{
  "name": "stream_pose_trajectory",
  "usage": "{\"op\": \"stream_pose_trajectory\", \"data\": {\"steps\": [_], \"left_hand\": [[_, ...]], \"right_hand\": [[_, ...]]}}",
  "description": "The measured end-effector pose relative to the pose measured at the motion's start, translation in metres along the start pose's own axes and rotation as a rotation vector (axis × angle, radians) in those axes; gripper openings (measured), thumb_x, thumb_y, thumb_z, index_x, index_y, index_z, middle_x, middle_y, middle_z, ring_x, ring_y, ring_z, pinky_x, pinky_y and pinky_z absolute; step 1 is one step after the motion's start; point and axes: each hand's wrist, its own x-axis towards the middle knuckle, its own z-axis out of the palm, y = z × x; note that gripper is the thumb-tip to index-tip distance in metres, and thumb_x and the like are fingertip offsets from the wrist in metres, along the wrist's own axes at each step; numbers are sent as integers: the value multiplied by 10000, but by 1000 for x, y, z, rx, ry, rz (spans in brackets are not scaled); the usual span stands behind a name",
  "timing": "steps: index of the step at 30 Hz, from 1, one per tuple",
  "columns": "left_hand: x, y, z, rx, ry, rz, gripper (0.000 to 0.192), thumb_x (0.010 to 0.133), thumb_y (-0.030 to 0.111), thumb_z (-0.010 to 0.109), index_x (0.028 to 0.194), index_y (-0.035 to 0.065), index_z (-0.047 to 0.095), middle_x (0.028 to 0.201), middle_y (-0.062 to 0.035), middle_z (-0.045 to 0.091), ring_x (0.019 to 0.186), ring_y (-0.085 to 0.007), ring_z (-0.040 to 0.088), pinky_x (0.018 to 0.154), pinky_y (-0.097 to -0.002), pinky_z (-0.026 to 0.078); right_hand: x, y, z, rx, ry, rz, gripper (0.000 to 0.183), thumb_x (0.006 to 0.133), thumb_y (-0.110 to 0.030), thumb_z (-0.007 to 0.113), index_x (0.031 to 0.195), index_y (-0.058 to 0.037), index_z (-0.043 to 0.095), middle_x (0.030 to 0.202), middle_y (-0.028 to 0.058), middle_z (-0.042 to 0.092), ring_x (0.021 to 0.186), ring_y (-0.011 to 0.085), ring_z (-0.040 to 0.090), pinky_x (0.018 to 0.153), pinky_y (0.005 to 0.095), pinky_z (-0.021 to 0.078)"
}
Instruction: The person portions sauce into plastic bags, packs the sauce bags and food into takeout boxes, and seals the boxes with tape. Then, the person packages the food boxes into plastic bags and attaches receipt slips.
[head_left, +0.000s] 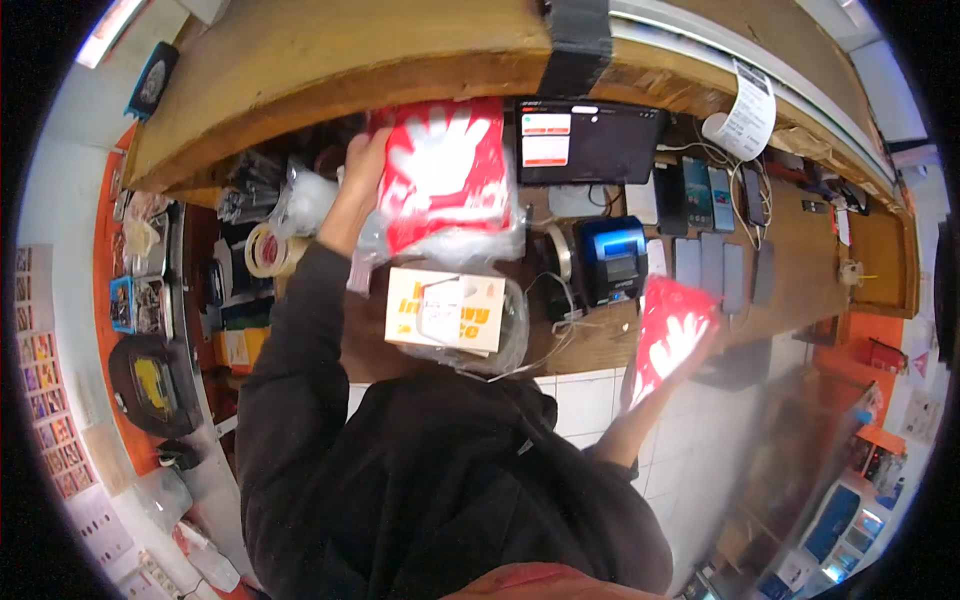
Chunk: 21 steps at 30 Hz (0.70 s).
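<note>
At the back of the desk, under the shelf, my left hand (365, 166) grips the left edge of a stack of red plastic packets (446, 165). Each shows a white hand shape, like a disposable glove. Some of my left fingers are hidden at the packets' edge. My right hand (684, 369), out to the right past the desk's front edge, holds a similar red packet (673, 330) tilted upright. In front of my body lies a cream box (401, 311) with orange lettering and a white label, on clear plastic wrapping (514, 322).
Behind are a tablet (607, 154) and a blue-and-black receipt printer (613, 259). Several phones (709, 262) and cables lie to the right. Adhesive tape rolls (268, 249) sit at left. A wooden shelf (360, 82) overhangs the desk, with a printed paper roll (742, 124) hanging from it.
</note>
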Motion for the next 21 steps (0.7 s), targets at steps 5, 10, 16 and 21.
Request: {"op": "stream_pose_trajectory", "data": {"steps": [5, 10, 16, 21], "left_hand": [[149, -18, 47, -157, 62, 172, 518, 883, 347, 617, 1260, 6, 515, 1161, -164, 591, 1107, -282, 535, 940, -364, 413], [193, -27, 70, 83, 149, 169, 574, 866, 362, 631, 1284, 0, 477, 1210, -199, 546, 1158, -316, 491, 974, -391, 383], [86, -24, 120, 566, 89, 519, 645, 846, 381, 646, 1313, -7, 430, 1269, -240, 492, 1219, -356, 437, 1014, -424, 348], [-125, -26, 132, 830, -748, 384, 1132, 682, 595, 725, 1456, 7, 143, 1470, -271, 224, 1366, -393, 231, 1121, -481, 180]], "right_hand": [[-14, 21, -14, 33, -54, 115, 421, 980, -402, 402, 1133, -27, 515, 1038, 99, 572, 887, 186, 608, 747, 320, 524], [-30, 31, -19, -19, 23, 174, 412, 978, -380, 411, 1136, -13, 510, 1115, 113, 536, 980, 201, 577, 812, 341, 504], [-27, 20, -6, 79, -34, 167, 469, 951, -399, 482, 1216, -11, 495, 1123, 102, 542, 994, 200, 568, 846, 336, 489], [6, 13, -13, 11, 212, 117, 474, 941, -407, 506, 1218, -23, 508, 1119, 93, 564, 952, 190, 596, 802, 338, 512]]}}
